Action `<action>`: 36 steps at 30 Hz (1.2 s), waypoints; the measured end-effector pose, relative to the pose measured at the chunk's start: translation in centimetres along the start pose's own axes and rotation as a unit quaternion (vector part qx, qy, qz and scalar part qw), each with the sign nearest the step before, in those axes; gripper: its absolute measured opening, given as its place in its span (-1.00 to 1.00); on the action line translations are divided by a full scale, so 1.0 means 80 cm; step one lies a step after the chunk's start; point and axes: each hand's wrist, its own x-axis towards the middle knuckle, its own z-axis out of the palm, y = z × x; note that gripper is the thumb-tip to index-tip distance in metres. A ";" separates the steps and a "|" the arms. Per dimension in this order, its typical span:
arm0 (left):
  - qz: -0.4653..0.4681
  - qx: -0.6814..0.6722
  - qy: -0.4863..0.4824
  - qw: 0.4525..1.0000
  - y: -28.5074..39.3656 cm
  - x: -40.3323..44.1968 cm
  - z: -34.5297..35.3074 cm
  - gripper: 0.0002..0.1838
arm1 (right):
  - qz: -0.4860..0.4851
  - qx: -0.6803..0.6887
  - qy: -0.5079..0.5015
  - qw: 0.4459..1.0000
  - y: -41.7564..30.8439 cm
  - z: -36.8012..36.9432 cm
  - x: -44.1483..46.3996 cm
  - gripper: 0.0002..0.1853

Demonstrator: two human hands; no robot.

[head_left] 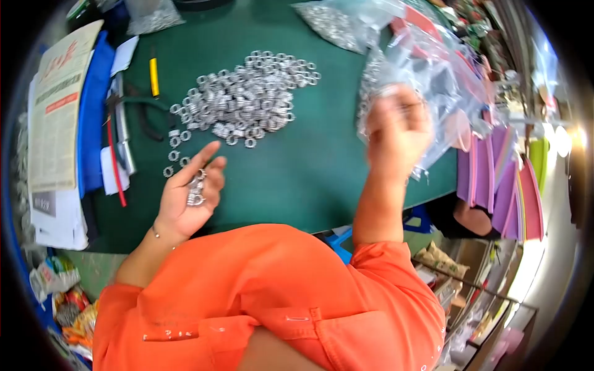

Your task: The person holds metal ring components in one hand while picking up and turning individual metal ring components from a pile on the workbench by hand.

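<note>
Right-side glare (580, 137), dark warped edges

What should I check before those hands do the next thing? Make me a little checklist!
1. Left grip has rings: ok, several lie in its palm.
2. Right grip has something: cannot tell, its fingertips are blurred near the clear bag.
3. Ring pile is uncovered: ok.
4. Every ring on the table is in the pile: not ok, a few loose rings lie apart.
5. Pliers aren't touching the left grip: ok.
</note>
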 end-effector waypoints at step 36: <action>0.048 0.090 -0.003 0.995 -0.017 0.007 0.032 -0.39 | 0.325 0.157 -0.321 0.875 0.053 0.089 -0.090 -0.87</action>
